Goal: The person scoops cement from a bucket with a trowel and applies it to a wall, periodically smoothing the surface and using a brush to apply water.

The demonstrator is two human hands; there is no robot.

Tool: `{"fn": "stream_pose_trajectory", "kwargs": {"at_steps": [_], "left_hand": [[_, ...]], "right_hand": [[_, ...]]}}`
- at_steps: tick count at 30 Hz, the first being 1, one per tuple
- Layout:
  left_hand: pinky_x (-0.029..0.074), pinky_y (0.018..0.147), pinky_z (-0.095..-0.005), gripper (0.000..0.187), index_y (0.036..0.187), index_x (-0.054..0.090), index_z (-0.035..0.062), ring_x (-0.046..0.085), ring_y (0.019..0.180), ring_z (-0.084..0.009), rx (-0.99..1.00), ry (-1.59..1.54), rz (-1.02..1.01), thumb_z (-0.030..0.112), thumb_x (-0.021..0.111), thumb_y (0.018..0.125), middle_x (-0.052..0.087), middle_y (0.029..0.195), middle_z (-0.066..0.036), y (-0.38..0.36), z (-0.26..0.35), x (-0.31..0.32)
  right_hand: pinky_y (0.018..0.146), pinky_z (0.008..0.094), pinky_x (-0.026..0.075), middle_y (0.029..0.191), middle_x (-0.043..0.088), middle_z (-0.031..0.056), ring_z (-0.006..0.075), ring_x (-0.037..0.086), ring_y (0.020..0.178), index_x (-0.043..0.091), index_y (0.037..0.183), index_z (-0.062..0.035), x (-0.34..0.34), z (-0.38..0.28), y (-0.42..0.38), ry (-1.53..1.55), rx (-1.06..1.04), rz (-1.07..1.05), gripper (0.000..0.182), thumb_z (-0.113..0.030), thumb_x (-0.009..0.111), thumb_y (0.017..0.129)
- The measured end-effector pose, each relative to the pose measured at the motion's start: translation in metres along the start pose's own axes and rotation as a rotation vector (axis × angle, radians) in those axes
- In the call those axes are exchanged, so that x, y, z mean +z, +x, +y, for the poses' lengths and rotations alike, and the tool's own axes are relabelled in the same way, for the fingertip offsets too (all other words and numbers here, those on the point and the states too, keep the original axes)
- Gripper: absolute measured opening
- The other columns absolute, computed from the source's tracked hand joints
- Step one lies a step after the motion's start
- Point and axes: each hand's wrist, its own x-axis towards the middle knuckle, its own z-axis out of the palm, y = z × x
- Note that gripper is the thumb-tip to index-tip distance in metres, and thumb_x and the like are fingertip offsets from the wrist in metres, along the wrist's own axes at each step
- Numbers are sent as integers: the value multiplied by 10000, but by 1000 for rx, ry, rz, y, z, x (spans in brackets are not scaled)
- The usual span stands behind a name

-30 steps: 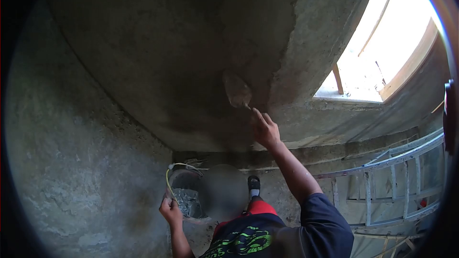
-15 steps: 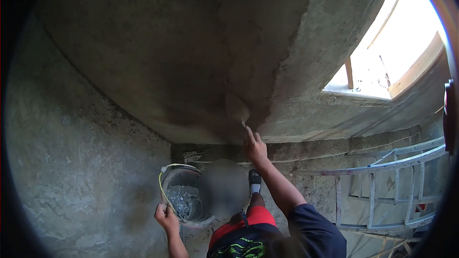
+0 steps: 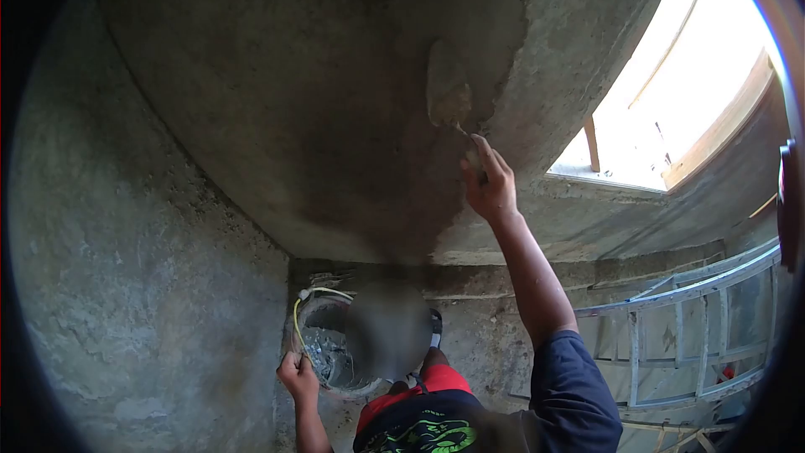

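My right hand (image 3: 490,179) is wrapped round the handle of a trowel (image 3: 449,92), raised in front of the wall. The trowel's blade points up and lies against a dark, damp-looking patch of the wall (image 3: 377,143). Low on the left, my left hand (image 3: 299,374) grips the yellow-and-white handle (image 3: 297,319) of a bucket. Grey wet mortar (image 3: 329,354) sits inside the bucket (image 3: 356,391), whose right side is hidden by a blurred round spot in the view.
An aluminium ladder (image 3: 671,305) lies along the right side. Bright light comes through a window opening (image 3: 662,92) with wooden framing at upper right. A rough concrete wall (image 3: 151,285) stands close on the left, meeting the front wall in a corner.
My right hand has carried the trowel up the wall and slightly right. My left hand still grips the bucket handle, and the view has shifted a little.
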Motion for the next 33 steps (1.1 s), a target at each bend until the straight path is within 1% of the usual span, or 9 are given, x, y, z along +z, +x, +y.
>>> {"fn": "stream_pose_trajectory", "kwargs": {"at_steps": [4, 8, 12, 15, 20, 22, 26, 28, 33], "left_hand": [[314, 510, -358, 308, 653, 358, -10, 341, 554, -124, -11, 0, 10, -62, 610, 822, 399, 561, -44, -7, -1, -1], [315, 512, -364, 311, 652, 359, -8, 345, 554, -130, 1, 17, 49, -61, 618, 815, 401, 564, -44, -16, -5, -7], [301, 531, -376, 295, 678, 348, -17, 320, 597, -147, -61, 48, 41, -61, 621, 782, 343, 606, -46, -16, 4, -7], [293, 505, -370, 314, 650, 356, 1, 327, 552, -128, -12, 57, 45, -62, 619, 808, 376, 562, -36, -19, -5, -5], [293, 516, -374, 305, 662, 351, -7, 322, 576, -137, -19, 29, 63, -69, 619, 794, 355, 580, -43, -21, 1, -6], [300, 530, -379, 295, 675, 353, -16, 321, 601, -146, -43, 32, 59, -69, 621, 786, 344, 598, -51, -26, -2, -12], [301, 530, -377, 304, 672, 345, -9, 322, 599, -145, -33, 49, 70, -69, 620, 785, 339, 598, -48, -25, -6, -15], [300, 530, -376, 309, 671, 341, -4, 322, 598, -142, -29, 54, 66, -70, 620, 787, 336, 597, -44, -28, -9, -17], [273, 526, -353, 325, 668, 323, 11, 296, 598, -123, -77, 39, 47, -73, 608, 800, 312, 604, -22, -31, -13, -16]], "right_hand": [[618, 478, 571, 992, 657, 165, 398, 677, 750, 538, 1388, -155, 14, 2, -18, -146, -45, -23, 523, -165, 686, 887], [547, 463, 546, 888, 599, 136, 361, 653, 682, 517, 1410, -169, 11, -7, -59, -259, -15, -242, 572, -152, 698, 867], [543, 435, 541, 887, 609, 116, 345, 644, 688, 522, 1410, -124, 12, -10, -42, -93, -126, 50, 554, -143, 688, 881], [546, 437, 542, 888, 615, 120, 350, 644, 687, 534, 1395, -113, 12, -17, -8, -163, -49, 174, 525, -139, 680, 891], [555, 454, 558, 926, 623, 127, 368, 655, 695, 519, 1408, -151, 27, 2, -31, -287, -6, 29, 526, -192, 669, 905], [561, 462, 566, 939, 625, 127, 374, 656, 698, 510, 1417, -170, 31, 11, -65, -303, 15, -206, 538, -213, 669, 904], [556, 459, 559, 929, 620, 128, 370, 655, 695, 517, 1413, -165, 29, 18, -86, -187, -29, -233, 542, -211, 677, 896], [548, 452, 550, 917, 614, 120, 361, 654, 691, 525, 1408, -161, 25, 13, -66, -124, -119, -6, 531, -206, 675, 900], [526, 438, 544, 956, 617, 127, 348, 658, 683, 527, 1408, -175, 39, 14, -42, -251, 31, 9, 512, -202, 660, 914]]}}
